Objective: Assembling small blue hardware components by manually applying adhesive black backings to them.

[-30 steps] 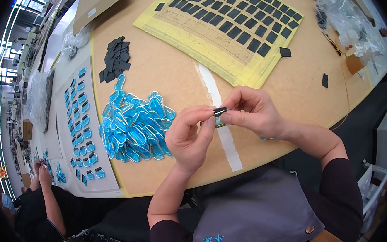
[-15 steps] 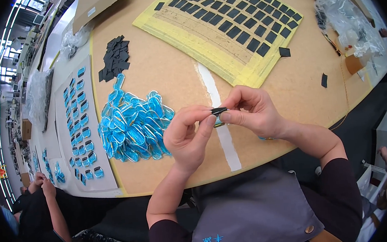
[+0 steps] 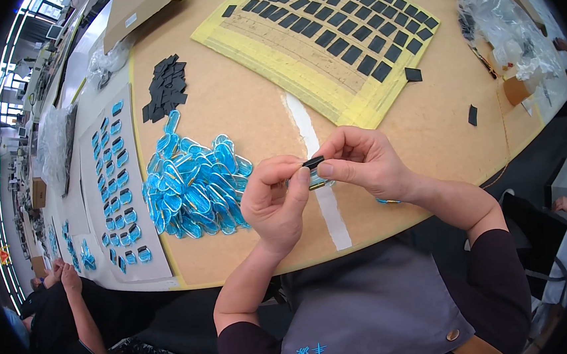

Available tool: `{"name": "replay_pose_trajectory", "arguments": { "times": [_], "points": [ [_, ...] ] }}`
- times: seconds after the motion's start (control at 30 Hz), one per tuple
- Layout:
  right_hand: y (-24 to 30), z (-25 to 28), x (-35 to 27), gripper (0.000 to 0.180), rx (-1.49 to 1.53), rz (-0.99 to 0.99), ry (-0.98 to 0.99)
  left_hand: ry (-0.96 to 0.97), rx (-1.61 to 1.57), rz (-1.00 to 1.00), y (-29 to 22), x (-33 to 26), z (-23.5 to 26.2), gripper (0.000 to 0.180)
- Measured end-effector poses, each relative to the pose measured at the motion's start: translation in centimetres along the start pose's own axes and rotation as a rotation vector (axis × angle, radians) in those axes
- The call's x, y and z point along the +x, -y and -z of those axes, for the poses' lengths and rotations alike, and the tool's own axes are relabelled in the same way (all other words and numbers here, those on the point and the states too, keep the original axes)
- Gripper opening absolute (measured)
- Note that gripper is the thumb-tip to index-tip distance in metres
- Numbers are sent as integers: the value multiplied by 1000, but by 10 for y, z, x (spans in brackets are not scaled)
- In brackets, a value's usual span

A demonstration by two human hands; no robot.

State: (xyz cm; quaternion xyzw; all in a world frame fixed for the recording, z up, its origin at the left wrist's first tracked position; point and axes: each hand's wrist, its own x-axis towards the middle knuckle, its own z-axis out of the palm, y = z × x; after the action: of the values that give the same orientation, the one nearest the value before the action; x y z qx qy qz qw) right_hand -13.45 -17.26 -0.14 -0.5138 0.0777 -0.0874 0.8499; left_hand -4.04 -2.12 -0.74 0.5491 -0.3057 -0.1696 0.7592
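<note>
Over the table's near side, my left hand (image 3: pixel 274 201) and my right hand (image 3: pixel 370 165) meet, both closed in a pinch. Between their fingertips is a small black strip (image 3: pixel 313 163), which looks folded over the edge of a blue loop-shaped piece (image 3: pixel 318 182) with a pale border. Much of that piece is hidden by my fingers. Just left of my left hand lies a heap of similar blue pieces (image 3: pixel 194 184). Another blue piece (image 3: pixel 388 201) lies partly hidden beneath my right wrist.
Black rectangles stand in rows on a yellow-edged board (image 3: pixel 275 64), with a loose pile of black rectangles (image 3: pixel 166 88) to its left. Blue pieces with black ends line a grey sheet (image 3: pixel 144 254). Clear plastic (image 3: pixel 512 32) lies far right. A co-worker's hands (image 3: pixel 67 274) show at left.
My fingers have shifted slightly on the strip; it now tilts up to the right, and more of the blue piece shows below it. The view has moved slightly.
</note>
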Motion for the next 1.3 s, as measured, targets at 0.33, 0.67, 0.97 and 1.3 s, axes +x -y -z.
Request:
{"name": "replay_pose_trajectory", "arguments": {
  "times": [0.33, 0.67, 0.97, 1.3],
  "points": [
    [-2, 0, 1, 11, 84, -26, -17, -9, -7, -24, 7, -3, -1, 17],
    [-6, 0, 0, 12, 97, -15, -26, -37, 15, -45, 8, -2, -6, 15],
    [-4, 0, -1, 10, 72, -20, -22, -40, -35, -11, 8, -3, -3, 15],
    [-5, 2, -1, 8, 35, -6, -28, -20, -71, 3, 8, -3, -2, 13]
  ]
}}
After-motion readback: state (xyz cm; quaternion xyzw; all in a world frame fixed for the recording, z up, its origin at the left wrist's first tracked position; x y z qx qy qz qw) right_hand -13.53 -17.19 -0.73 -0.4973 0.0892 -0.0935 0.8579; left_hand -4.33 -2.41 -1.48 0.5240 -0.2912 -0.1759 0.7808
